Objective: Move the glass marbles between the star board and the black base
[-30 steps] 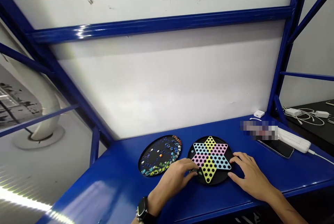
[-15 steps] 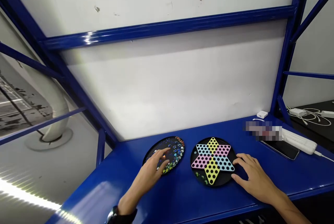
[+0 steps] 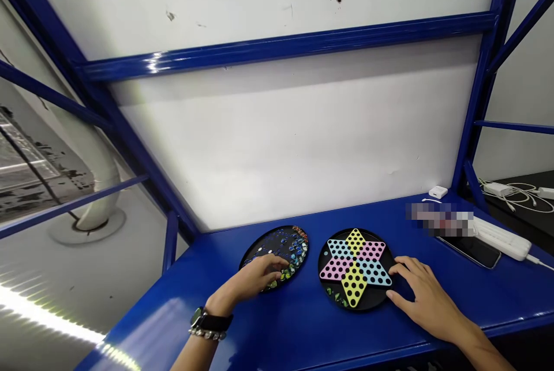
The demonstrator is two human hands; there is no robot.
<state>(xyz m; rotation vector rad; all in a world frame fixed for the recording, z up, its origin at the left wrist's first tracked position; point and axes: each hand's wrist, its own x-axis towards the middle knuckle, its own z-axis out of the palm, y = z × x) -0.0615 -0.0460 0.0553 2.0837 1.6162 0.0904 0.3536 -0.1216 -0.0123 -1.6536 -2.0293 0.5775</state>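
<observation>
Blue tabletop (image 3: 294, 325), patch (image 3: 439, 220) pixelated; left hand (image 3: 260, 273) at marbles (image 3: 299, 250), grip unclear; right hand (image 3: 419, 290) splayed by star board (image 3: 355, 267).

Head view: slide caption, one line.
Left hand at the black tray of marbles, right hand beside the star-patterned board, both over a blue table.

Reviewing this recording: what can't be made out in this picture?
Head view:
Whether the left hand grips any of the marbles: too small to tell.
Part of the marbles' tray: behind that hand.
What the patch beside the phone covers: pixelated.
The cable from the white block: cut off by the right edge.
</observation>
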